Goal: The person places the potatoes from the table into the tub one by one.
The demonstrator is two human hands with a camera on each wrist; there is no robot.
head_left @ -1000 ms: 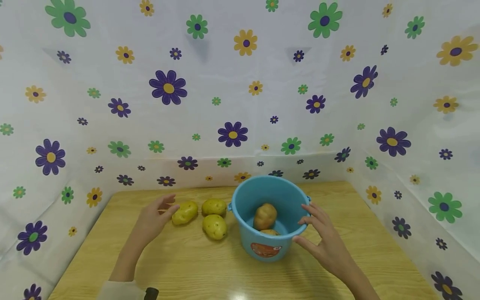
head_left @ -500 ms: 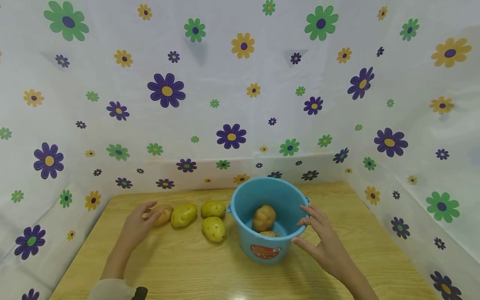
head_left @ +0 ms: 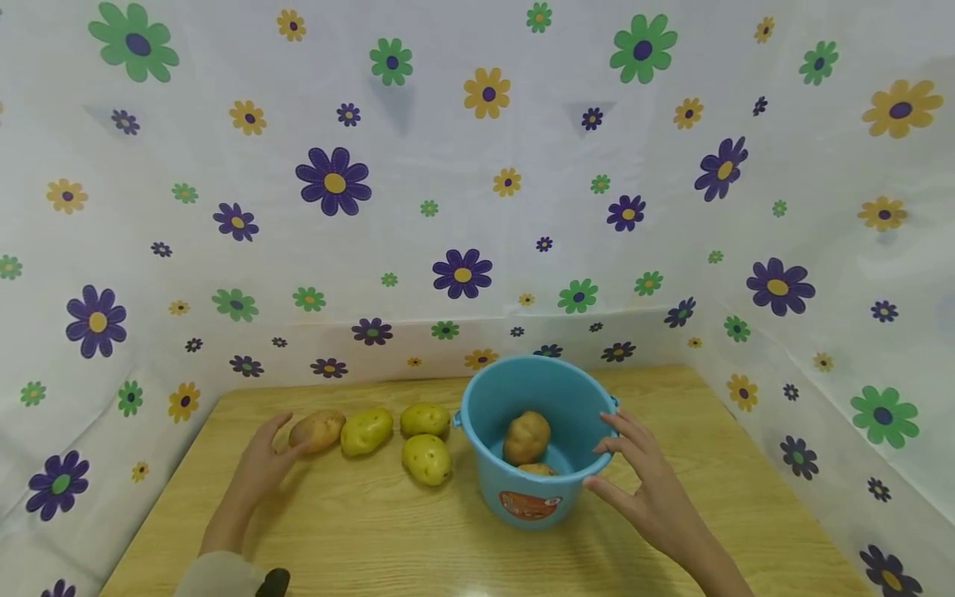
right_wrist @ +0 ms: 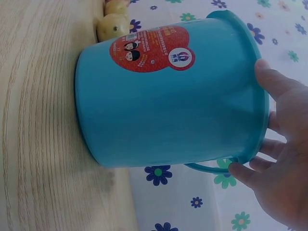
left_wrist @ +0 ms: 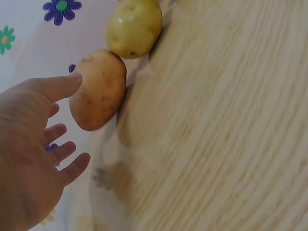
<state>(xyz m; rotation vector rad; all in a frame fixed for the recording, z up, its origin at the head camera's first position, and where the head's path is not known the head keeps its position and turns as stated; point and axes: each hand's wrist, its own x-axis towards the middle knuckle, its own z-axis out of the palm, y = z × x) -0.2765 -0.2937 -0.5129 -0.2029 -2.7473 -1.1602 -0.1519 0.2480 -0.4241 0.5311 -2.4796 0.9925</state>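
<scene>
My left hand (head_left: 259,466) is beside a brown potato (head_left: 319,431) at the left of the table, fingers spread and relaxed. In the left wrist view its thumb (left_wrist: 62,87) overlaps the potato's near edge; whether they touch I cannot tell. A yellow potato (head_left: 367,432) lies against the brown one. Two more yellow potatoes, one behind (head_left: 425,420) and one in front (head_left: 427,460), lie nearer the bucket. The light-blue bucket (head_left: 507,489) stands upright with a brown potato (head_left: 526,437) and part of another (head_left: 537,469) inside. My right hand (head_left: 656,493) rests loosely extended fingers at its right rim.
The wood-patterned table (head_left: 388,547) is bounded at the back and sides by a white flowered cloth (head_left: 418,290). The bucket's handle (right_wrist: 207,168) hangs on its outer side, near the right hand's fingers.
My left hand has moved left, away from the yellow potatoes, and drawn back from the brown potato, which is now fully uncovered. The right hand has stayed at the bucket's rim.
</scene>
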